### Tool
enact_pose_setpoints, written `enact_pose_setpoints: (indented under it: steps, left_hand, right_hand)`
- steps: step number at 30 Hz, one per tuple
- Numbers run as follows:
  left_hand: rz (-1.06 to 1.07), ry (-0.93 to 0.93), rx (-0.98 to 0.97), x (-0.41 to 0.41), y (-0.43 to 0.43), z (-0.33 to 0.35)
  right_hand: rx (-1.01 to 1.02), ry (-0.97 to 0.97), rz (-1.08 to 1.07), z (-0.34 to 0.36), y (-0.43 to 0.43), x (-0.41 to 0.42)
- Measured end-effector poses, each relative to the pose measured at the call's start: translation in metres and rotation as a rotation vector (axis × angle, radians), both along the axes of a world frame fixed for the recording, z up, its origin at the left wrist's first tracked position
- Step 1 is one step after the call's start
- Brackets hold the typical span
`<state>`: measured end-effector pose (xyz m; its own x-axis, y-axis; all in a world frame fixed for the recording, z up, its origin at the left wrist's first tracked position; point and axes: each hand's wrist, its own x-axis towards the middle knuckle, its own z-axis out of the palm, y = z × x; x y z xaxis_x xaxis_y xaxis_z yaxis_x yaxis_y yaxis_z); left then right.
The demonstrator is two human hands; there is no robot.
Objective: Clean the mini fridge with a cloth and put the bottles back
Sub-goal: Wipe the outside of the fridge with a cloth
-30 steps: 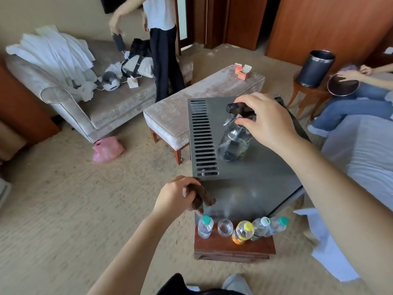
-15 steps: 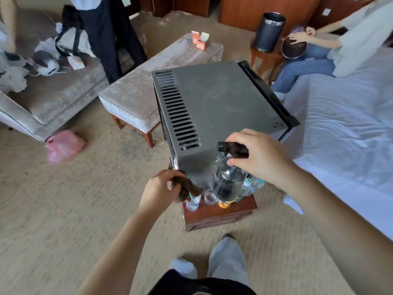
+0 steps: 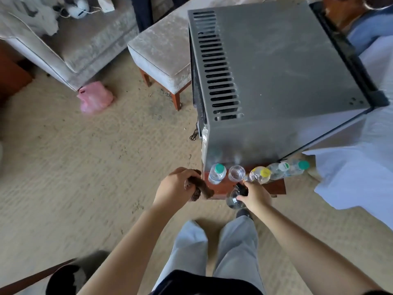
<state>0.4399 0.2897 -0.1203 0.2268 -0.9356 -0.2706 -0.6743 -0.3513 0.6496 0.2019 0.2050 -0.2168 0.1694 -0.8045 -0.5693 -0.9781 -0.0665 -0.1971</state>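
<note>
While I stood over it, the grey mini fridge (image 3: 287,71) sat on a low wooden stand (image 3: 276,187), with slotted vents running down the left side of its top. Along the stand's near edge, against the fridge's side, stood a row: a green-capped bottle (image 3: 217,173) at the left end, a clear glass (image 3: 236,173) just beside it, a yellow-capped bottle (image 3: 260,174), then a white-capped bottle (image 3: 277,170) and a second green-capped one (image 3: 297,167), both leaning toward the right corner. My left hand (image 3: 176,186) was clenched around a brown cloth (image 3: 198,188) just off the stand's near left corner. My right hand (image 3: 255,196) gripped the black trigger head of a clear spray bottle (image 3: 234,201), held at the stand's near edge. Beige carpet (image 3: 85,167) lay all around. A grey ottoman (image 3: 161,52) stood left of the fridge, a pink plastic bag (image 3: 94,99) lay near it, and a white sheet (image 3: 350,177) spread to the right.
</note>
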Motion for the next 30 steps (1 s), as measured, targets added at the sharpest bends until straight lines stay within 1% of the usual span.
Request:
enact_pose_setpoints:
  steps: [4,9,15,21,26,30]
  left_hand:
    - [0.055,-0.013,0.056,0.005,0.004,-0.007]
    - [0.088,-0.006,0.089,0.005,0.011,-0.014]
    - [0.111,0.01,0.134,0.002,0.015,-0.02]
    - [0.105,0.0,0.15,-0.004,0.013,-0.018]
    - [0.094,-0.003,0.122,-0.008,0.012,-0.016]
    - [0.07,0.008,0.096,-0.015,0.007,-0.011]
  right_hand:
    - [0.017,0.023,-0.055,-0.027,-0.008,0.015]
    - [0.052,0.027,-0.038,-0.05,-0.018,0.024]
    - [0.023,0.011,0.025,-0.062,-0.027,0.032]
    - [-0.042,0.02,0.014,-0.064,-0.025,0.031]
    - [-0.013,-0.051,0.088,-0.062,-0.03,0.029]
    - [-0.004,-0.131,0.078,-0.048,-0.033,0.027]
